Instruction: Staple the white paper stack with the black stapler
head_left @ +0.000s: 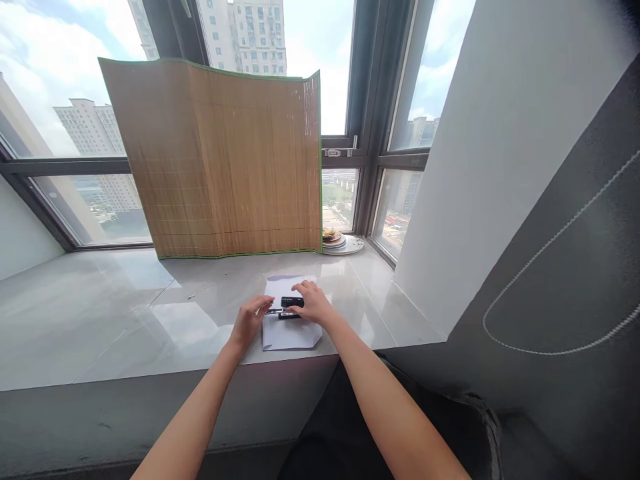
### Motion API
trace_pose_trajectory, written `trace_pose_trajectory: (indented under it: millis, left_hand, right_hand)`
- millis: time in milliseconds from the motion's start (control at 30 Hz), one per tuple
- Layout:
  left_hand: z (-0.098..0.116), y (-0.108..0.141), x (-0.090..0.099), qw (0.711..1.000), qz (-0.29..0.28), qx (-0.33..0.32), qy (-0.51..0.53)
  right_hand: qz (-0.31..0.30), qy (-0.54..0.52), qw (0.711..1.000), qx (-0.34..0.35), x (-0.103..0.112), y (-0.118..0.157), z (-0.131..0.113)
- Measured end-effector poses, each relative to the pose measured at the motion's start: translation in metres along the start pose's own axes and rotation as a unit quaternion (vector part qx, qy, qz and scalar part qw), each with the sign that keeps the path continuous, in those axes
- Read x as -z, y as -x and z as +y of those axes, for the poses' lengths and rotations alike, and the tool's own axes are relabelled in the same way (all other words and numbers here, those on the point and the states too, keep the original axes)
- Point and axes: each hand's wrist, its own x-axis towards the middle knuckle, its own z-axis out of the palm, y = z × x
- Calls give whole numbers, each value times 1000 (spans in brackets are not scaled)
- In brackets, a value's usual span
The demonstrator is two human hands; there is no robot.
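A black stapler (291, 302) is over a sheet of white paper (290, 337) on the sill, its upper and lower parts spread apart. My right hand (314, 305) grips its right end, thumb low and fingers curled over the top. From the stapler's left side a thin metal strip (273, 311) sticks out. My left hand (253, 320) is closed in a pinch at the left end of that strip; whatever is between its fingertips is too small to make out. The paper lies flat under both hands, partly covered by them.
Beyond the paper, a tall bamboo mat (250, 167) with green edging leans upright against the window. Stacked plates (343, 245) stand at its right foot. The glossy tiled sill (115, 333) ends at a front edge near me. A beaded cord (525, 267) hangs on the right.
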Motion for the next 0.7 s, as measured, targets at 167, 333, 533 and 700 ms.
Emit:
trace_pose_trajectory:
  millis: [167, 333, 533, 700]
  left_hand:
    - [-5, -6, 2, 992, -62, -47, -100]
    - [-9, -6, 9, 910, -163, -205, -321]
    - [-13, -6, 13, 891, -165, -226, -357]
    - [-15, -8, 14, 893, -164, -221, -357]
  right_hand:
    - [-66, -33, 997, -4, -4, -1, 4]
    - [-108, -35, 993, -21, 2, 0, -1]
    - [-118, -44, 992, -17, 5, 1, 1]
    - [-123, -39, 992, -14, 4, 1, 3]
